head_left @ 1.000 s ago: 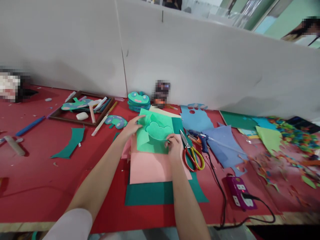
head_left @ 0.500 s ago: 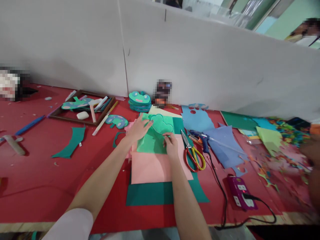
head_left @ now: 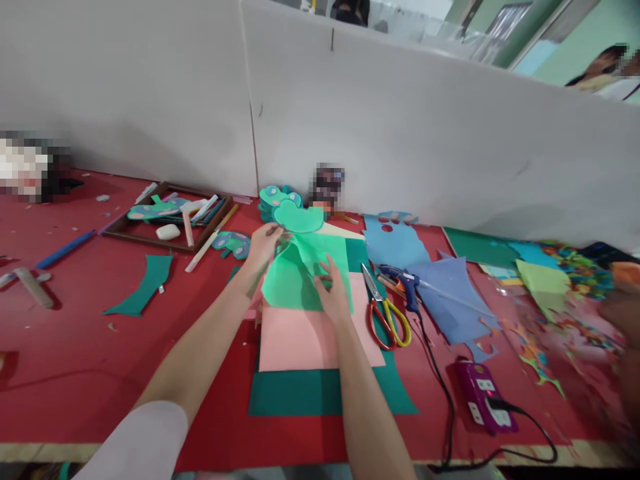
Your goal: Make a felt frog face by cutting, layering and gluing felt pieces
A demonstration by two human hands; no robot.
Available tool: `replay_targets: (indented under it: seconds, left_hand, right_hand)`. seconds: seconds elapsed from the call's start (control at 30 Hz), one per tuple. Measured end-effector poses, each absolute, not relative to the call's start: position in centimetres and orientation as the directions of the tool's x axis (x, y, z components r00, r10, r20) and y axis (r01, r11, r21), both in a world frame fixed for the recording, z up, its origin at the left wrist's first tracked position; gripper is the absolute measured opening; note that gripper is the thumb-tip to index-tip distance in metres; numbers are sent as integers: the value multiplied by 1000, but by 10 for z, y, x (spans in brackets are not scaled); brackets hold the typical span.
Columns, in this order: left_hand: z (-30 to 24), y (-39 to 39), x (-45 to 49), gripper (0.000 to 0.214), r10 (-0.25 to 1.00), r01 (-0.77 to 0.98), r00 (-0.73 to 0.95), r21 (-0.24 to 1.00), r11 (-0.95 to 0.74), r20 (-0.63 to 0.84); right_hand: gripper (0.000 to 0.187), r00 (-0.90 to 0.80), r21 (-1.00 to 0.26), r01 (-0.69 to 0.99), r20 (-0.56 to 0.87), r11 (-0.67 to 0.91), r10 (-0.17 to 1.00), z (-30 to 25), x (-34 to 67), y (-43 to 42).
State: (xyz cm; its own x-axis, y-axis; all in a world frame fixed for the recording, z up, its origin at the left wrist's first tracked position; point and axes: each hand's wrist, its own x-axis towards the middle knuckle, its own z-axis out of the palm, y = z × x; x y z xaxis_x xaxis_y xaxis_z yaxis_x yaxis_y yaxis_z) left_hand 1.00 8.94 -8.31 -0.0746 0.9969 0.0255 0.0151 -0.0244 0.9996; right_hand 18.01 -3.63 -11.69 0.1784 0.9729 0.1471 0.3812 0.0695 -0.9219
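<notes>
My left hand [head_left: 263, 245] is closed in a pinch at the lower left edge of a light green cloud-shaped cutout [head_left: 299, 217], which is held up off the work. Just below those fingers, a light green sheet [head_left: 293, 283] is lifted and creased; whether they grip it too I cannot tell. My right hand [head_left: 332, 288] has its fingers apart over the sheet's right part. Under the sheet lie a pink sheet [head_left: 300, 340] and a dark green sheet [head_left: 295, 393]. Scissors [head_left: 384, 310] with red and yellow handles rest to the right.
Behind the cutout stands a stack of frog-face pieces [head_left: 270, 195]. A glue gun [head_left: 407, 283] and purple power strip [head_left: 483, 397] with a black cord lie right. Left is a brown frame [head_left: 145, 239] with markers. A white partition [head_left: 410, 127] closes the back.
The cloud-shaped cutout has come up off the green sheet and moved left and away with my left hand. The sheet has buckled upward. My right hand has opened and shifted slightly left.
</notes>
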Motion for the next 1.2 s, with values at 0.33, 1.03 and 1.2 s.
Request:
replay_targets:
  seconds: [0.33,1.03,1.2]
  left_hand:
    - [-61,155,-1,10,948,-168,-312,986,4,-57]
    - [-86,86,-104,10,914,31,-297,954,297,-275]
    - [-99,78,-109,10,957,35,-233,981,189,-176]
  right_hand:
    - [48,171,-912,407,136,55,976,-114,180,-36]
    - [37,184,-914,397,167,82,969,-122,183,-32]
    - [35,189,-920,382,169,86,967,-120,182,-33]
